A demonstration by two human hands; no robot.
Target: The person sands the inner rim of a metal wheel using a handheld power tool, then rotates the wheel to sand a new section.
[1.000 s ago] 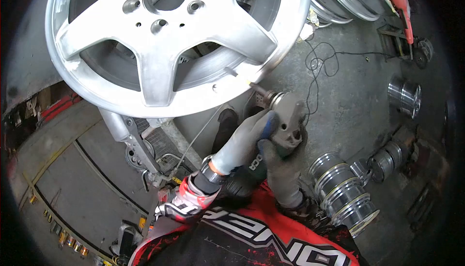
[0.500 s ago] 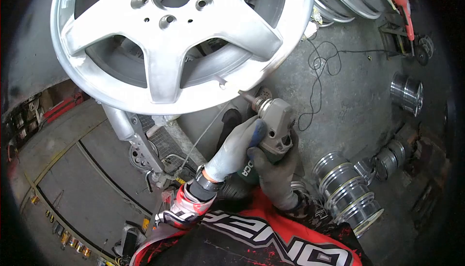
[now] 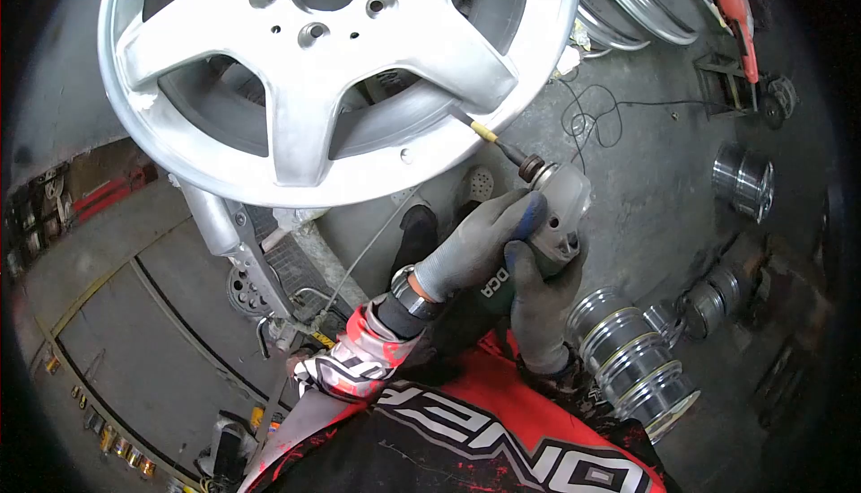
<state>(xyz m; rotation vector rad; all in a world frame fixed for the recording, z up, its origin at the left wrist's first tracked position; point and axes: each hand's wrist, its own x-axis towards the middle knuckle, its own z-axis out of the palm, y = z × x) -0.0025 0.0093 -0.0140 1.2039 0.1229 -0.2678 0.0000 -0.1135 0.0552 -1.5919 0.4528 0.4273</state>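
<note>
A silver five-spoke alloy wheel (image 3: 302,125) fills the top of the head view, tilted on a metal stand. My left hand (image 3: 475,244), in a grey glove with blue fingertips, is closed round the grey head of a power grinder (image 3: 567,201). Lower down, my right hand (image 3: 545,305), gloved too, wraps the grinder's dark body, which carries the letters DCA. From the grinder's head a slim bit with a yellow band (image 3: 484,131) points up and left. Its tip overlaps the wheel's rim, close to the end of the lower right spoke.
The stand's metal arm (image 3: 211,215) rises under the wheel at left. Shiny rim barrels (image 3: 628,349) sit on the floor at right, with another barrel (image 3: 743,181) farther off. A black cable (image 3: 587,125) loops over the floor. More rims (image 3: 637,0) lean at the top right.
Both hands have moved right and slightly up with the grinder. The bit's tip has shifted from the rim's lower outer edge up to the spoke's end, and its yellow band now shows.
</note>
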